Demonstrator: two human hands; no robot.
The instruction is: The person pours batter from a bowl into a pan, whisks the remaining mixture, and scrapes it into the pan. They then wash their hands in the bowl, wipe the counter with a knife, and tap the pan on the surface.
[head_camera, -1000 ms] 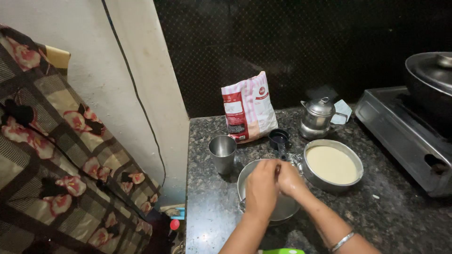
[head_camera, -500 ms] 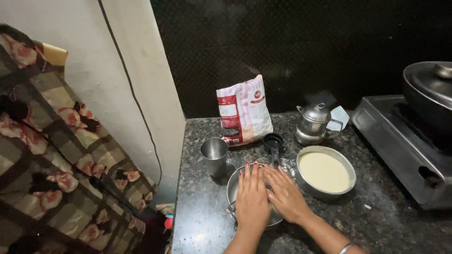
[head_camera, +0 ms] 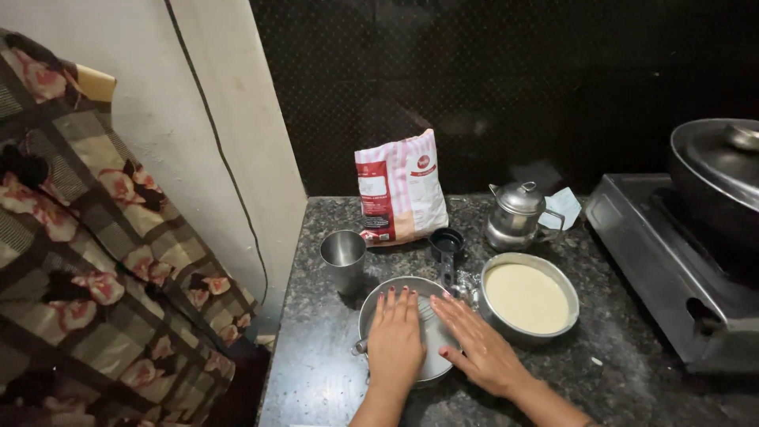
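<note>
My left hand [head_camera: 394,341] lies flat, palm down, over a round steel pan [head_camera: 368,308] on the dark granite counter [head_camera: 316,372]. Beside it my right hand [head_camera: 478,348] also rests flat, fingers spread, over the pan's right side. Both hands cover what is in the pan. Just right of it stands a round steel tin [head_camera: 527,297] full of pale batter. A black measuring cup [head_camera: 447,242] sits behind the pan, its handle pointing toward my right fingers.
A steel tumbler [head_camera: 343,257] stands left of the pan. A red and white flour bag [head_camera: 401,188] leans on the dark back wall, beside a small steel pot with a spout [head_camera: 515,214]. A gas stove [head_camera: 672,261] with a lidded pan [head_camera: 715,170] is at right. Patterned cloth [head_camera: 87,261] hangs left.
My hands were clasped together above the pan; they have since opened and spread flat over it. The view has shifted slightly.
</note>
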